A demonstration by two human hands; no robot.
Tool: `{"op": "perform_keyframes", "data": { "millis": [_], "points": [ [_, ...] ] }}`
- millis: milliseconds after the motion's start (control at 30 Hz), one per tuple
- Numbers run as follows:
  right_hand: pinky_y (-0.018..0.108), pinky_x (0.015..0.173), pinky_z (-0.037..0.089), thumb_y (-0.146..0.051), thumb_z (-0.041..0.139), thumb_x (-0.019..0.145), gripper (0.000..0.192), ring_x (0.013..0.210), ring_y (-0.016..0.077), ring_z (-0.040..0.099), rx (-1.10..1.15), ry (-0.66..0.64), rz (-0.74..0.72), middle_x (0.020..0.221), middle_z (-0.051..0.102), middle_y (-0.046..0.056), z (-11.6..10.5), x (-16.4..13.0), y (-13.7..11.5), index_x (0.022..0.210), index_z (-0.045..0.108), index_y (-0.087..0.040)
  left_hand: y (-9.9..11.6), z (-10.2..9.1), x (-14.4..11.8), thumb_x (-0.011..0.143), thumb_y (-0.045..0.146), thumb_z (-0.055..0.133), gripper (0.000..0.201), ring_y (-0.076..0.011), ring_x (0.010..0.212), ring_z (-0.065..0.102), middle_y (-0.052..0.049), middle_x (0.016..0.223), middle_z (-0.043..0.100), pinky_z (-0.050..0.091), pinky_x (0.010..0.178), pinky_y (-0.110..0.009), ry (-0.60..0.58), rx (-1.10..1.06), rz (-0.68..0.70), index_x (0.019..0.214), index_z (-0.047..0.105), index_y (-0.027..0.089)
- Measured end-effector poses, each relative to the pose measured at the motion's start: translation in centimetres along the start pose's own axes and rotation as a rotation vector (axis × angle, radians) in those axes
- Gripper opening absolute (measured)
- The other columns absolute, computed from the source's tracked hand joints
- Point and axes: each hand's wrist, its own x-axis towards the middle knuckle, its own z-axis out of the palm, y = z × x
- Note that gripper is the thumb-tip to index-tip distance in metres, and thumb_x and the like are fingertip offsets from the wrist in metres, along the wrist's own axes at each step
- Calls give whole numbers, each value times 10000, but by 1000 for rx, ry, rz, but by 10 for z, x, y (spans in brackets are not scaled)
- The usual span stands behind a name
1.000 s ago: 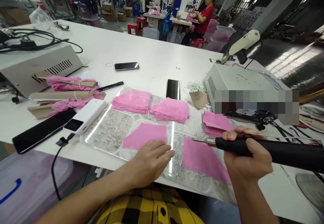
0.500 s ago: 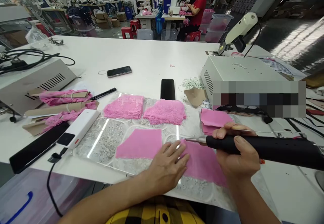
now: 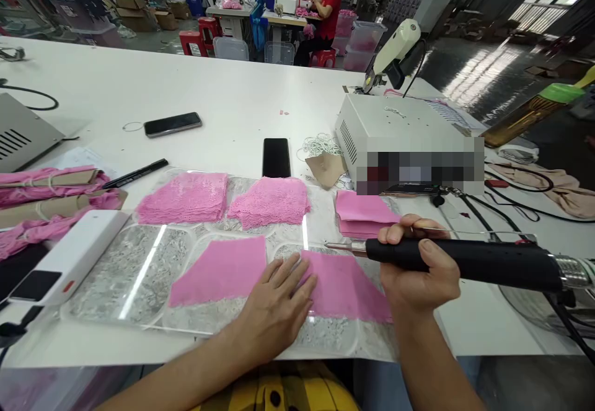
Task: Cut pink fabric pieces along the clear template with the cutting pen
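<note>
My left hand (image 3: 277, 304) lies flat with fingers stretched, its fingertips on the left edge of a pink fabric panel (image 3: 344, 290). My right hand (image 3: 421, 262) is wrapped round a thick black corded hand tool (image 3: 493, 262) with a thin metal tip. The tip points left and sits by the panel's top edge; whether it touches is unclear. A thin metal strip runs along the tool's top by my fingers. Left of my left hand lies another pink fabric panel (image 3: 223, 271). Both panels rest on a clear-filmed, grey marbled board (image 3: 134, 274).
Behind the panels are two lacy pink stacks (image 3: 183, 199) (image 3: 269, 203) and a folded pink pile (image 3: 365, 212). A grey box machine (image 3: 395, 126) stands right. Two phones (image 3: 173, 124) (image 3: 276, 158), a pen (image 3: 134, 173) and a white power bank (image 3: 69, 256) lie about. A person in red (image 3: 331, 8) sits at a sewing machine.
My view has turned to the right. The tool's tip has shifted a little right along the panel's top edge. My left hand still lies on the panel.
</note>
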Motion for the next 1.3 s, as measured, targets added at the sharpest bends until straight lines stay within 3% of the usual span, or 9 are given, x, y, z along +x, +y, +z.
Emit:
{"op": "perform_keyframes", "data": {
  "millis": [433,1100,1300],
  "points": [
    [320,484,476,-244,604,579,175,507,113,508,-13,-99,105,748,590,0,13,-21,10,749,607,-198,3,-1,-2,949,263,532,321,-310,1287,524,-158,1303,622,428,1031,-443,-41,16,-21,1221,612,112],
    [334,583,531,-205,627,674,101,582,122,568,-59,-208,44,783,587,-10,13,-26,15,765,584,-199,3,2,-3,957,261,522,330,-319,1301,517,-164,1301,618,443,1025,-454,-63,-7,-33,1242,601,114],
    [319,560,503,-228,612,627,151,555,111,547,-20,-132,80,791,582,-9,15,-21,13,774,604,-197,3,0,-3,955,254,527,317,-325,1287,528,-168,1303,615,457,1013,-461,-62,-1,-42,1228,612,117]
  ]
}}
